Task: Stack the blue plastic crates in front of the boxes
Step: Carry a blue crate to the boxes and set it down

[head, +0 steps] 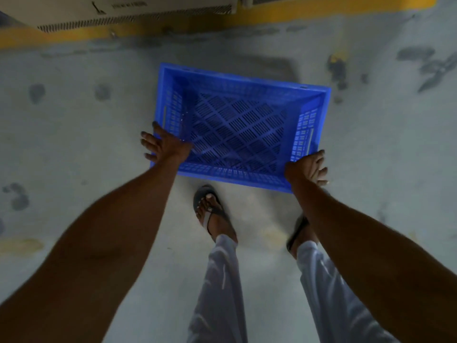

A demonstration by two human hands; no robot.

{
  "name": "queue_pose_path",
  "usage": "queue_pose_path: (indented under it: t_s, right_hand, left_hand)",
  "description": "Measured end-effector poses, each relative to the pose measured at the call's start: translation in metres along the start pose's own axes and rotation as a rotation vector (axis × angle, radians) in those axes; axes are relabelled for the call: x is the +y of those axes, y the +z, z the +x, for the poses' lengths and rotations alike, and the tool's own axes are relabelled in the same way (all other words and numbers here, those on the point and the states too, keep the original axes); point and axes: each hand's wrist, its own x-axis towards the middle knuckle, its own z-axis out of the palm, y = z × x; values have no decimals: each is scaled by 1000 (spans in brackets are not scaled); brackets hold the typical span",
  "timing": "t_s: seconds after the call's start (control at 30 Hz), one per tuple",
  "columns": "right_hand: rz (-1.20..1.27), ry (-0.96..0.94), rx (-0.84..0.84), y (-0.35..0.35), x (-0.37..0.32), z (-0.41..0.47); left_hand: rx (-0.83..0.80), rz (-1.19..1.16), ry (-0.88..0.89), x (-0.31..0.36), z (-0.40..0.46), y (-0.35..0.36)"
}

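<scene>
A single blue plastic crate (pixel 237 125) with a slatted bottom stands upright and empty on the grey floor ahead of my feet. My left hand (pixel 163 144) lies on the crate's near left corner, its fingers spread and fairly straight over the rim. At the near right corner my right hand (pixel 308 168) curls its fingers round the rim. Pale cardboard boxes (pixel 138 11) stand at the top of the view, beyond the crate.
A yellow painted line (pixel 284 16) runs across the floor just in front of the boxes. The concrete floor (pixel 74 134) carries dark stains. My sandalled feet (pixel 210 209) stand right behind the crate.
</scene>
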Motion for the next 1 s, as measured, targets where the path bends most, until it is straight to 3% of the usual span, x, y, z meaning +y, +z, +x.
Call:
queue_pose_path:
  t_s: [0.07,0.17,0.33,0.57,1.0]
  right_hand:
    - [101,94,-53,6,-11,8]
    - [184,141,18,3,-21,9]
    - [224,-16,109,-21,-62,30]
    - [220,-254,79,-59,-146,91]
    - [147,-374,17,-68,-136,107]
  left_hand:
    - [-100,14,-46,4,6,-3]
    - [-16,-202,-68,10,15,-4]
    - [-19,-251,-15,30,32,-22]
    - [-135,-230,13,62,54,-34]
    - [-104,-169,115,76,65,-40]
